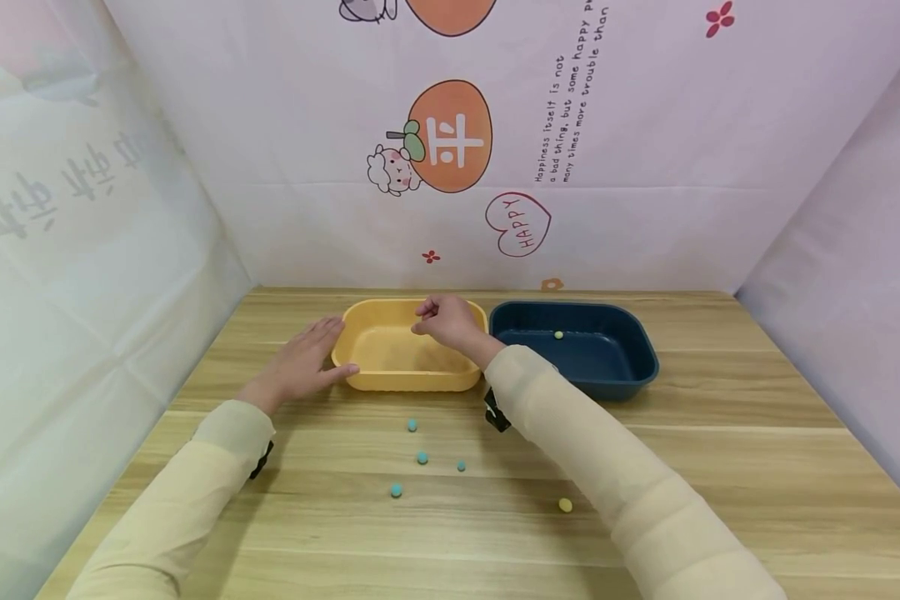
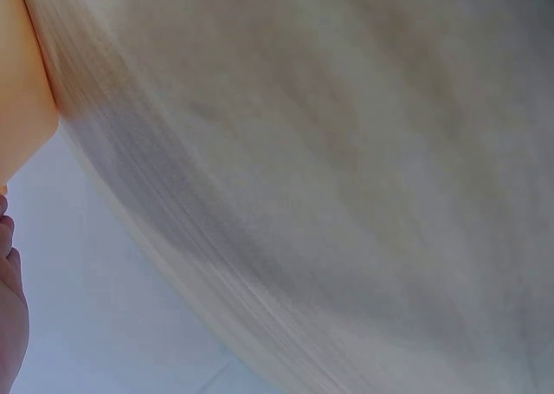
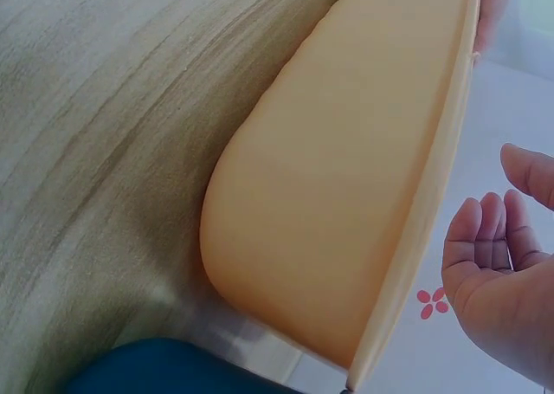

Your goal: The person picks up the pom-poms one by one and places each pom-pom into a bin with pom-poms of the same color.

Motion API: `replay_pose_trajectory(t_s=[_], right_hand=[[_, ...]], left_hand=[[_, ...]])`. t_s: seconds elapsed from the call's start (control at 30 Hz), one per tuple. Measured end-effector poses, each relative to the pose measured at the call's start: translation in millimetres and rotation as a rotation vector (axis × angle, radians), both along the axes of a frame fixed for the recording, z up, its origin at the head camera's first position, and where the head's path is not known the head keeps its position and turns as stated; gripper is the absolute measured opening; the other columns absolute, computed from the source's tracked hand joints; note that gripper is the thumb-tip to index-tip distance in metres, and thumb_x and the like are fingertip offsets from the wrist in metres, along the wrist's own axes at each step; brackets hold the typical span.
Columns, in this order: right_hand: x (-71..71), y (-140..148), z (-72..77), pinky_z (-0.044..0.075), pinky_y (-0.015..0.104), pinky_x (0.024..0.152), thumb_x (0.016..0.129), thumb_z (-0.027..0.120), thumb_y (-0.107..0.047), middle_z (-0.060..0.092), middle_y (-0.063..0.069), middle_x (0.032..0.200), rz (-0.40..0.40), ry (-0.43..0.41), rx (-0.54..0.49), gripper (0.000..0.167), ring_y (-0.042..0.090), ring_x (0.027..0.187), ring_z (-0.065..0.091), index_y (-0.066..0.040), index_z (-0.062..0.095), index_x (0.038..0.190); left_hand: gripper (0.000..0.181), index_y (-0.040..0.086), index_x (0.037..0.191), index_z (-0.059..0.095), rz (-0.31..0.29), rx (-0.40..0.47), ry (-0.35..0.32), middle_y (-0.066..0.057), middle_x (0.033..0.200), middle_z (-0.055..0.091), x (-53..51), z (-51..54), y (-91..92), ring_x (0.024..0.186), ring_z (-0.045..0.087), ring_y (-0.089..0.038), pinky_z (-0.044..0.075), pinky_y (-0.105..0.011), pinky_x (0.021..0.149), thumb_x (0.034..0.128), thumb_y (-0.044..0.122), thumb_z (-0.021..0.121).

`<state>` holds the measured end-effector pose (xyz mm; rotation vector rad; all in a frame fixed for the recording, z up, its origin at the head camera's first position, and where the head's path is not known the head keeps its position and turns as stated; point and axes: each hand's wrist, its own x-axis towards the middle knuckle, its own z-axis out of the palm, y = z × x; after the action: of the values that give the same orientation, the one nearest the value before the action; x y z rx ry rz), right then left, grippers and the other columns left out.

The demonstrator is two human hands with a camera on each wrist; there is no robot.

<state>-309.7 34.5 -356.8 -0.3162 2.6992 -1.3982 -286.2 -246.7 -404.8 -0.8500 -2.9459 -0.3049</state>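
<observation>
A yellow plastic bin (image 1: 412,382) stands at the back of the table. My left hand (image 1: 300,360) touches its left side, fingers straight along the rim and thumb at the front edge. Over the bin's right part hovers my right hand (image 1: 453,321), fingers loosely bent. The right wrist view shows that hand (image 3: 506,268) above the rim, thumb apart from the fingers and nothing visible between them. Several small blue balls (image 1: 422,458) lie on the table in front. One yellow ball (image 1: 566,505) lies near my right forearm.
A navy bin (image 1: 615,388) stands against the yellow bin's right side, with a small yellow ball (image 1: 558,335) inside. White printed cloth (image 1: 307,233) hangs behind and at both sides of the wooden table (image 1: 330,517).
</observation>
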Motion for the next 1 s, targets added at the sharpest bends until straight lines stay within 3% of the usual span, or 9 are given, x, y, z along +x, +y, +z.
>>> replay_pose_trajectory(t_s=[0.33, 0.57, 0.8, 1.0], right_hand=[[5.3, 0.7, 10.7, 0.051, 0.025, 0.073, 0.087, 0.074, -0.01, 0.06, 0.008, 0.095, 0.031, 0.006, -0.03, 0.026, 0.021, 0.084, 0.054, 0.002, 0.064, 0.107], [13.7, 5.3, 16.6, 0.05, 0.026, 0.073, 0.085, 0.076, -0.008, 0.061, 0.008, 0.093, 0.079, 0.055, -0.001, 0.027, 0.02, 0.084, 0.055, 0.004, 0.065, 0.106], [25.8, 14.9, 20.0, 0.051, 0.027, 0.076, 0.083, 0.077, -0.008, 0.062, 0.006, 0.092, 0.151, 0.101, 0.009, 0.021, 0.02, 0.085, 0.057, 0.0, 0.066, 0.099], [38.9, 25.0, 20.7, 0.051, 0.027, 0.075, 0.084, 0.077, -0.006, 0.063, 0.007, 0.091, 0.208, 0.088, -0.016, 0.018, 0.019, 0.083, 0.057, -0.002, 0.066, 0.097]], left_hand=[[0.094, -0.008, 0.151, 0.02, 0.0, -0.009, -0.006, -0.024, 0.157, 0.02, 0.8, 0.6, -0.7, 0.145, 0.015, -0.036, 0.009, -0.046, 0.118, 0.0946, 0.062, 0.046], [0.095, -0.009, 0.15, 0.02, -0.004, -0.013, -0.001, -0.024, 0.157, 0.019, 0.7, 1.7, 0.1, 0.145, 0.015, -0.037, 0.009, -0.046, 0.118, 0.0945, 0.063, 0.045], [0.094, -0.005, 0.152, 0.017, 0.012, -0.025, -0.031, -0.02, 0.159, 0.016, 1.3, 3.0, 0.6, 0.146, 0.011, -0.033, 0.008, -0.044, 0.118, 0.0948, 0.063, 0.044], [0.094, -0.005, 0.152, 0.017, 0.015, -0.013, -0.042, -0.02, 0.159, 0.016, 3.1, 4.5, 0.7, 0.146, 0.011, -0.033, 0.008, -0.045, 0.118, 0.0945, 0.063, 0.045]])
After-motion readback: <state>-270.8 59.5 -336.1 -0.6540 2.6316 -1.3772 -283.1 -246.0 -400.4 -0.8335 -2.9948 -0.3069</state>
